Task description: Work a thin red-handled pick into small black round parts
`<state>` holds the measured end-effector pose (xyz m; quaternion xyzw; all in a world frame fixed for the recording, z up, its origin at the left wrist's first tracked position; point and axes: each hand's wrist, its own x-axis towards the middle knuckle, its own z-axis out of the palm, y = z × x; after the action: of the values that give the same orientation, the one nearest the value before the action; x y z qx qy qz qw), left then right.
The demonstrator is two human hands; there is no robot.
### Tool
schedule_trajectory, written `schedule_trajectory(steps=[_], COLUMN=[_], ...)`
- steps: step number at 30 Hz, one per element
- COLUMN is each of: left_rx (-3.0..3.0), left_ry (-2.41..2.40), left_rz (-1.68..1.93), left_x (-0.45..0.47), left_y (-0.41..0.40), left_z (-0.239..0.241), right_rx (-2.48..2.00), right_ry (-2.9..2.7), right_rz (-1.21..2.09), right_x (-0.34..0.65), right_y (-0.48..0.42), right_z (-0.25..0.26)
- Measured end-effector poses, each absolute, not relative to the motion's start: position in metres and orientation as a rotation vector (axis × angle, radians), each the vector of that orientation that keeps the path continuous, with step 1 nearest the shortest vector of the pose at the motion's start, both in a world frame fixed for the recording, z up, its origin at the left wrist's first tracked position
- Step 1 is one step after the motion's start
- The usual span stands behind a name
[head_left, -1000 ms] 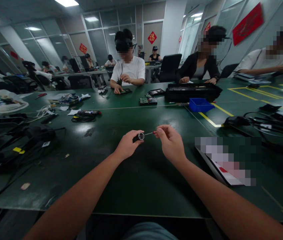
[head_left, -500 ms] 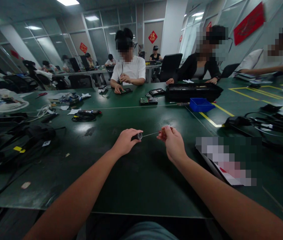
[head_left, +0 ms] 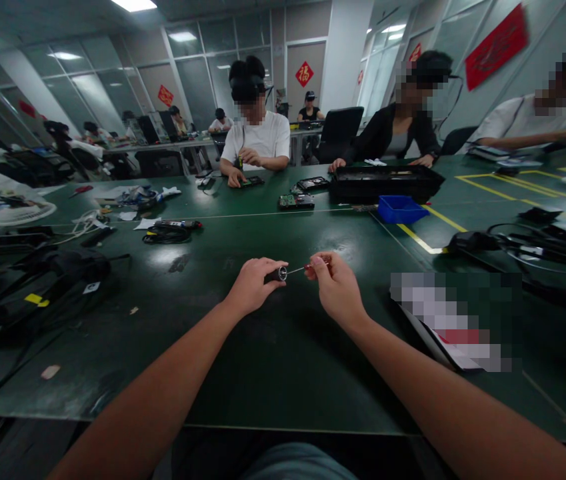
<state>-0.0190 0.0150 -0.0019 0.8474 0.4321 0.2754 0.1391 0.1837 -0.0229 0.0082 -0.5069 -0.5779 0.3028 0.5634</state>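
My left hand is closed around a small black cylindrical part with a metal end face that points right. My right hand pinches a thin screwdriver with a reddish handle. Its metal shaft runs left, and its tip touches the end of the cylinder. Both hands hover just above the dark green table, close together in the middle of the view.
A flat sheet lies to the right of my hands. Black cables and gear crowd the left side, more cables the right. Farther off are a blue bin, a black case, circuit boards and several seated people.
My right hand drew away to the right half a second ago, exposing more shaft, then came back left. The screwdriver tip is again close in at the cylinder's end.
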Motion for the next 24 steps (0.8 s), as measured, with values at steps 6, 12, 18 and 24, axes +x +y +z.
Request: schedule_trajectory(steps=[6, 12, 18, 24], left_rx=[2.429, 2.405, 2.386, 2.187], left_ry=[1.287, 1.296, 1.272, 1.293], left_rz=[0.798, 0.774, 0.779, 0.898], left_x=[-0.0195, -0.0187, -0.0181, -0.0181], left_y=[0.0156, 0.0160, 0.0160, 0.0140], left_z=[-0.0026, -0.0048, -0.0055, -0.0052], right_rx=[-1.269, -1.209, -1.270, -1.296], right_ry=[-1.350, -1.382, -1.457, -1.428], right_rz=[0.592, 0.533, 0.468, 0.420], right_x=[0.1881, 0.1892, 0.1885, 0.1922], right_y=[-0.0248, -0.0270, -0.0260, -0.0253], right_z=[0.0096, 0.0118, 0.0125, 0.0128])
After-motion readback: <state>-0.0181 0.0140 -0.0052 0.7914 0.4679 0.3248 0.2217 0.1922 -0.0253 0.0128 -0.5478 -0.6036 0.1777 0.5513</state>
